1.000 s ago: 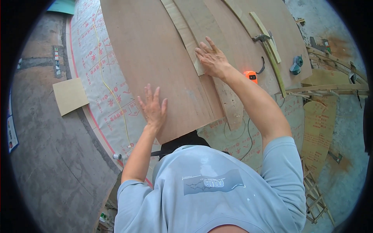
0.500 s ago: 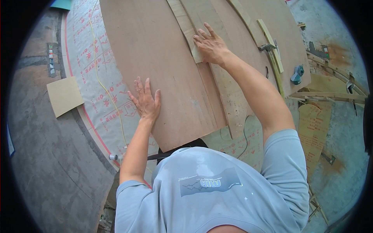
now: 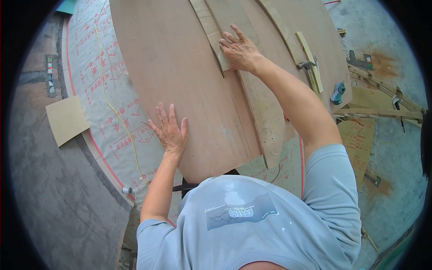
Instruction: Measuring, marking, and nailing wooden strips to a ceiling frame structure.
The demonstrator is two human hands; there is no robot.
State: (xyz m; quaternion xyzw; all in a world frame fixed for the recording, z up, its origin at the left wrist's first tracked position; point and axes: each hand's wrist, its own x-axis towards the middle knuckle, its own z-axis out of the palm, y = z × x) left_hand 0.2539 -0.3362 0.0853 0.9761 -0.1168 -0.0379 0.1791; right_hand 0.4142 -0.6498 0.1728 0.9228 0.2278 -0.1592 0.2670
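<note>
My left hand (image 3: 170,132) lies on a large pale pinkish plywood sheet (image 3: 153,63), fingers spread. My right hand (image 3: 238,50) rests farther forward, fingers apart, on the near part of a narrow pale wood strip (image 3: 208,30) that runs beside a wider board (image 3: 261,114). To the right, a hammer (image 3: 306,65) rests across thin wood lengths (image 3: 301,42), with a dark green tool (image 3: 337,92) near the sheet's edge. Something small and orange is mostly hidden behind my right forearm.
White printed floor covering (image 3: 114,94) with a yellow cord surrounds the sheet's left. A square tan board (image 3: 66,120) and a small metal cylinder (image 3: 127,190) lie beyond. Curved wooden frames (image 3: 378,112) and tan sheets (image 3: 355,148) are on concrete at the right.
My right hand and the narrow strip have slid forward along the boards. My left hand has moved slightly forward on the sheet. The orange tape measure is now largely covered by my forearm.
</note>
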